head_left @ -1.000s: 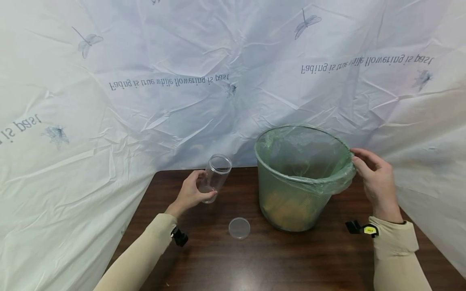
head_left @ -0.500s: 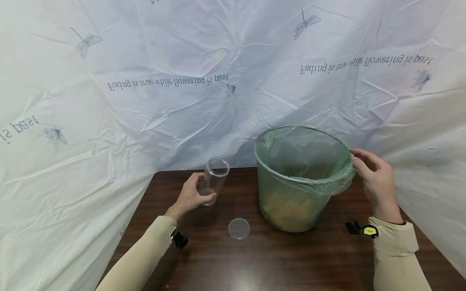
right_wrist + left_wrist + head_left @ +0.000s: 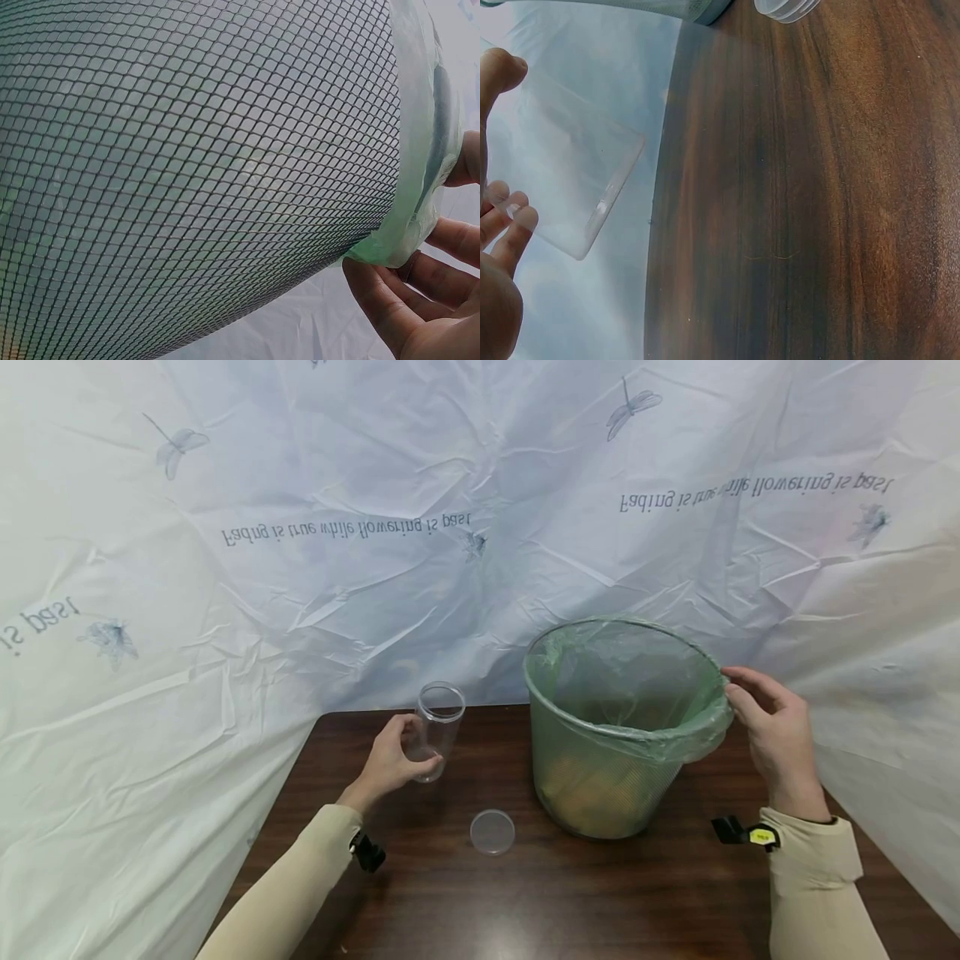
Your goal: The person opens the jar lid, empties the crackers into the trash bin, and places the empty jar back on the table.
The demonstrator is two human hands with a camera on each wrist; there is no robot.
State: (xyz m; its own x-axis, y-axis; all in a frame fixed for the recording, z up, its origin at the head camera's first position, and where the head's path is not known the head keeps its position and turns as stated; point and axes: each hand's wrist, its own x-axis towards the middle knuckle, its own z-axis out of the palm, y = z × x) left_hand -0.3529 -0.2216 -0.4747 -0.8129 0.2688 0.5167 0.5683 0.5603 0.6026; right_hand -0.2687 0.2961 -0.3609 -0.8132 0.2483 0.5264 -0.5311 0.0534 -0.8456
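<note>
My left hand (image 3: 388, 760) grips a clear plastic jar (image 3: 442, 735) between thumb and fingers, its uncapped mouth facing up and the body leaning slightly. Nothing shows inside the jar, and its base end (image 3: 611, 195) fills the left part of the left wrist view. At the right, my right hand (image 3: 776, 727) pinches the rim of a mesh wastebasket (image 3: 600, 777), with the thumb on one side and fingers on the other. A thin green bag (image 3: 409, 150) lines the basket and folds over its rim. Something orange-yellow shows through the lower mesh.
A round clear lid (image 3: 492, 832) lies on the dark wooden table (image 3: 465, 902), between the left hand and the wastebasket. A white printed plastic sheet (image 3: 360, 585) hangs behind the table and along both sides.
The left hand has shifted the jar slightly left and tipped it more upright. The right hand and the wastebasket have stayed where they were.
</note>
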